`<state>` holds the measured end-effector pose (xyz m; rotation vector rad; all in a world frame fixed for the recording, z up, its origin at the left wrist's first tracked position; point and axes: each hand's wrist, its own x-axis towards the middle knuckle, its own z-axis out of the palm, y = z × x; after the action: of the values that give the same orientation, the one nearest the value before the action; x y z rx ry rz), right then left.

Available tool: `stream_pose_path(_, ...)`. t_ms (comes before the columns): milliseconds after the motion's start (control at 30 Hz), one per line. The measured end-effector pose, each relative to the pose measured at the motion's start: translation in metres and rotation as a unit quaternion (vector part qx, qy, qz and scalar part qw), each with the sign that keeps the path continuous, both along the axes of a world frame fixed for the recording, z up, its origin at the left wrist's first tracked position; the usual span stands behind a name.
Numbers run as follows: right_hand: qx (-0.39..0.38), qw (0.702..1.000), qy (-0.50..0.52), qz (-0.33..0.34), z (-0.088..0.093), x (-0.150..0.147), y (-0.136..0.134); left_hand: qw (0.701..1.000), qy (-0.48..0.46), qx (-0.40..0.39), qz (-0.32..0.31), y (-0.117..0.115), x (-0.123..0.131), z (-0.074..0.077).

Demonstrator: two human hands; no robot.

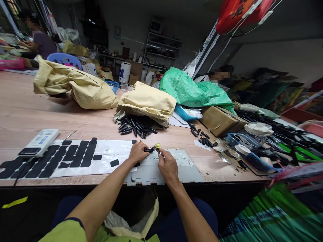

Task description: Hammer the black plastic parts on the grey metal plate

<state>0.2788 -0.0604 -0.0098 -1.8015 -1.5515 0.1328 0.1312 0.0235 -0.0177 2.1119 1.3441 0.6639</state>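
My left hand [138,152] is closed on a slim black cylindrical piece [150,150], its tip pointing right. Closed around a thin dark stick-like tool, my right hand [168,164] faces it from the other side. Where the two meet sits a small yellow-green piece [157,145]; I cannot tell which of the two it belongs to. Both hands are above a grey board [174,164] at the table's front edge. Beyond them, a pile of similar black cylinders [135,127] spills from a beige sack [146,101].
To the left, a white sheet [106,149] carries rows of black rounded patches, with a white device [40,143] beside it. A second beige sack [83,89], a green bag [194,89] and a cardboard box [219,120] stand farther back. Blue trays [254,158] lie right. Two people sit beyond.
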Motion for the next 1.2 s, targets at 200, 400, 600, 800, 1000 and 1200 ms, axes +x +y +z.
stream_pose_path(200,0.018,0.999,-0.004,0.030,0.004,-0.014,-0.003,1.000,0.014,0.008,-0.006,-0.001,-0.001,0.001)
stream_pose_path(400,-0.013,1.000,-0.016,0.004,0.001,-0.005,0.008,1.000,0.007,0.014,-0.012,-0.001,-0.002,0.001)
stream_pose_path(600,-0.118,0.976,-0.119,-0.140,-0.001,0.038,0.043,1.000,0.008,0.017,-0.009,-0.001,-0.001,-0.001)
stream_pose_path(800,-0.119,0.956,-0.210,-0.170,-0.017,0.048,0.053,1.000,0.012,0.018,-0.006,0.000,0.001,-0.001)
stream_pose_path(1000,-0.113,0.956,-0.211,-0.168,-0.017,0.047,0.052,0.998,0.003,-0.020,-0.056,-0.014,-0.008,0.017)
stream_pose_path(1200,-0.106,0.955,-0.220,-0.168,-0.016,0.046,0.051,0.964,0.005,-0.017,-0.265,-0.082,-0.045,0.029)
